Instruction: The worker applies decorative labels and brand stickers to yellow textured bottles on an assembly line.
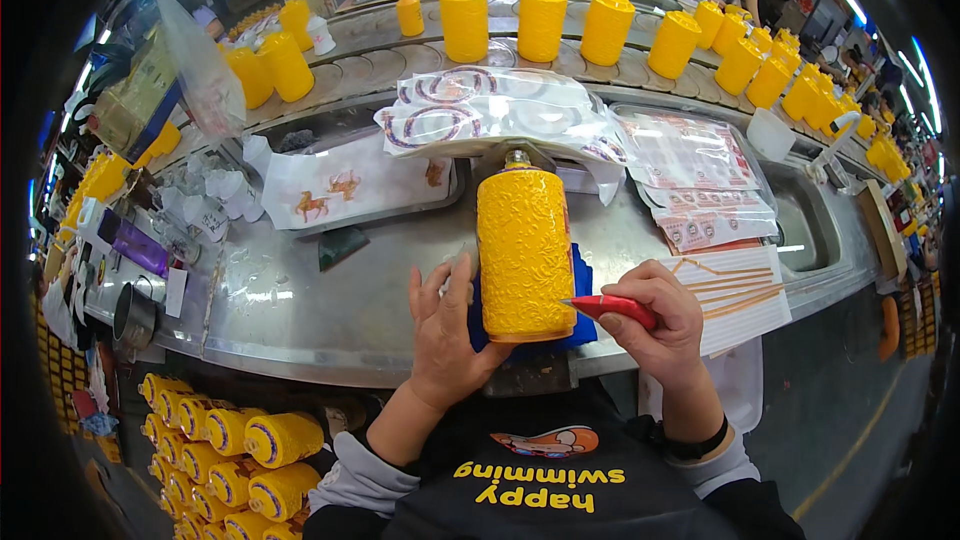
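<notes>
In front of me a yellow bottle (525, 250) with a raised floral pattern stands near the edge of the metal table, over a blue cloth (583, 290). My left hand (445, 330) is beside its lower left, fingers spread and thumb reaching toward the base; whether the thumb touches it I cannot tell. A red tool with a dark pointed tip (620, 310) is gripped in my right hand (662, 325), and its tip meets or nearly meets the bottle's lower right side.
Printed sheets (500, 110) lie behind the bottle, with a tray of horse-patterned sheets (365, 180) to the left. Tan strips on a white pad (735, 300) and a sink (805, 220) are at right. Yellow bottles (543, 20) line the conveyor; more (285, 437) are stacked lower left.
</notes>
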Motion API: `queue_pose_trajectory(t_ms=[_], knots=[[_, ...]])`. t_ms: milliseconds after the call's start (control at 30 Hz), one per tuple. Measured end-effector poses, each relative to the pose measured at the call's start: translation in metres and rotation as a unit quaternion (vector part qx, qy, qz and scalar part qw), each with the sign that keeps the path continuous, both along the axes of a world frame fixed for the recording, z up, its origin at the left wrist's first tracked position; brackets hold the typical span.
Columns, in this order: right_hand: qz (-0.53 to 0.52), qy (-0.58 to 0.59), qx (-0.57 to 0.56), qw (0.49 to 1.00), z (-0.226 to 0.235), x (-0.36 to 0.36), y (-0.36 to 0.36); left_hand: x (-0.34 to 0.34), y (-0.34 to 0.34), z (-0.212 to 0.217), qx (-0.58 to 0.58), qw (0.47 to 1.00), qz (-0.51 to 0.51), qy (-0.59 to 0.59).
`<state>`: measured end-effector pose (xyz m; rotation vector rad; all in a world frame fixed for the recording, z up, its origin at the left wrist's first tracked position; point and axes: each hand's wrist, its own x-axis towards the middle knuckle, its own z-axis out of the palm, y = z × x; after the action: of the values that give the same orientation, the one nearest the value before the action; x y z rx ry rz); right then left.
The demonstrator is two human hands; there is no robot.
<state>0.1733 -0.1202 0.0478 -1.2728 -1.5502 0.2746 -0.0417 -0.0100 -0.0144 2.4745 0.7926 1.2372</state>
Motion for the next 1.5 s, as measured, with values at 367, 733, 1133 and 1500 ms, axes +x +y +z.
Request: queue_pose_trajectory(t_ms=[367, 733, 1133, 1500], knots=[[-0.036, 0.086, -0.065, 0.994, 0.000, 0.005, 0.010, -0.004, 0.002, 0.002, -0.003, 1.000, -0.017, -0.009], [-0.113, -0.014, -0.069, 0.991, 0.022, 0.019, 0.068, -0.002, 0.007, 0.014, 0.019, 0.998, -0.067, 0.007], [-0.096, -0.149, -0.060, 0.982, 0.046, 0.005, 0.103, 0.002, 0.023, -0.002, -0.135, 0.984, -0.087, -0.077], [0.013, -0.234, 0.030, 0.972, 0.047, -0.010, 0.083, 0.040, 0.068, 0.021, -0.549, 0.771, -0.193, -0.258]])
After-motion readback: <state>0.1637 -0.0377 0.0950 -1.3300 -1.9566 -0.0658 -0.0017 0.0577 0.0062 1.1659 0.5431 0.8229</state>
